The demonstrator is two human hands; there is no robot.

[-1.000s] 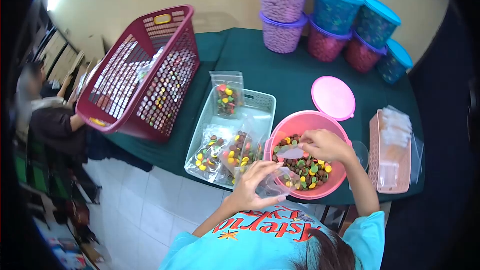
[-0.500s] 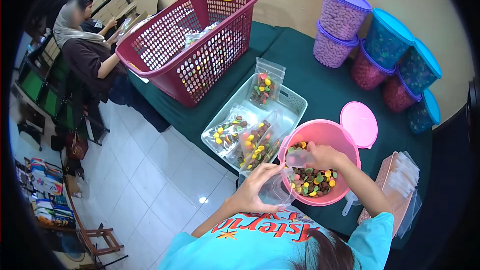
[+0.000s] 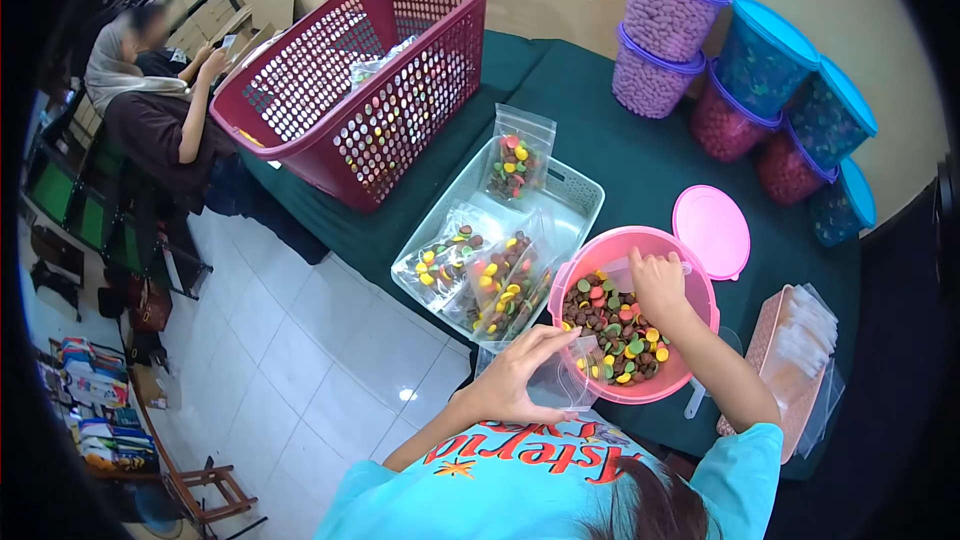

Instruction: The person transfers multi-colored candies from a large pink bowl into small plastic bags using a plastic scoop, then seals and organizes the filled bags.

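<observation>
- Left hand [image 3: 515, 380] pinches a small clear zip bag [image 3: 568, 387], seemingly empty, at the six o'clock rim of the round pink plastic bowl [image 3: 600, 240].
- Right hand [image 3: 660, 285] curls around a clear plastic scoop [image 3: 622, 267], low among the multicoloured chocolate buttons [image 3: 610, 325] at the bowl's twelve o'clock.
- Filled bags [image 3: 495, 275] lie in the pale green tray [image 3: 580, 190] at ten o'clock. The bowl is well stocked, so I judge plenty is left.
- Half a second ago the scoop hung nearer the bag; it has since moved to the far side.
</observation>
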